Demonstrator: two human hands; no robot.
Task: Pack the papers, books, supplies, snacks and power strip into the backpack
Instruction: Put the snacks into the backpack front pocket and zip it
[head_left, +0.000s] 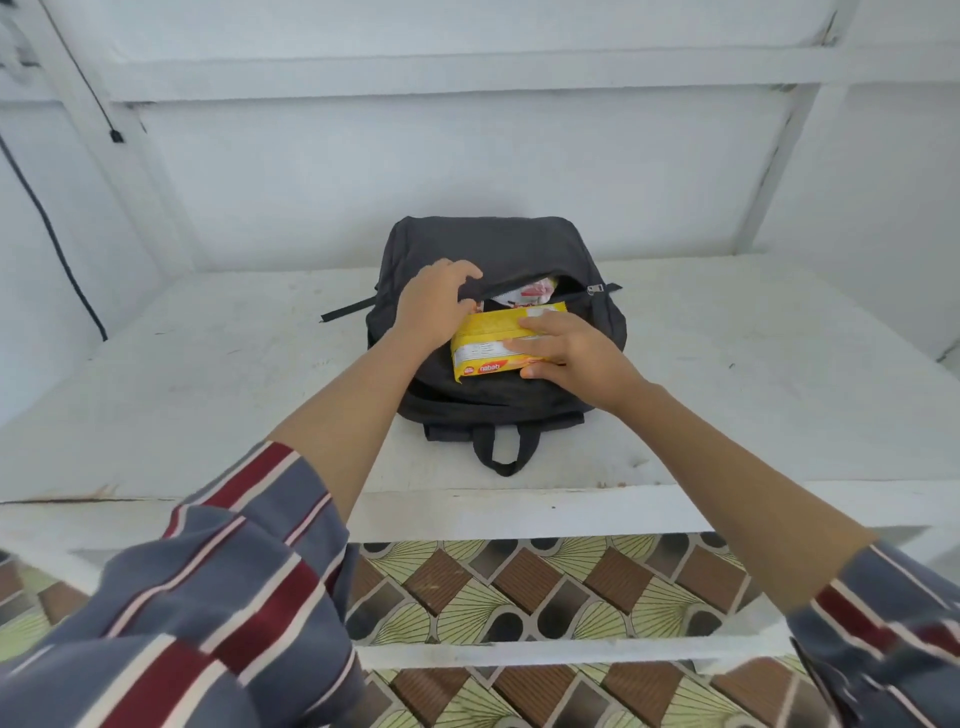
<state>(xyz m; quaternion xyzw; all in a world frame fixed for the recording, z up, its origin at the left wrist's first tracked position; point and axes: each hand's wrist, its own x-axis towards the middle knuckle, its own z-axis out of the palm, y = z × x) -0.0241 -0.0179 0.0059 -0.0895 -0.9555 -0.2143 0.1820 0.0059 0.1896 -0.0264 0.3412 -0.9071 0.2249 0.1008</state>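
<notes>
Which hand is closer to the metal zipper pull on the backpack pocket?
Right. The right hand, holding the yellow snack packet, lies just below the zipper pull in the picture; the left hand grips the backpack at the opening's opposite, left end.

A dark backpack (498, 249) is laid flat on the middle of the white shelf (208, 389), its handle loop (505, 452) turned toward the shelf's front edge.

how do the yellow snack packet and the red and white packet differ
The yellow snack packet is mostly outside the dark grey backpack, held by the right hand; the red and white packet sits inside, untouched. The yellow one shows nearly whole, the red one only partly.
</notes>
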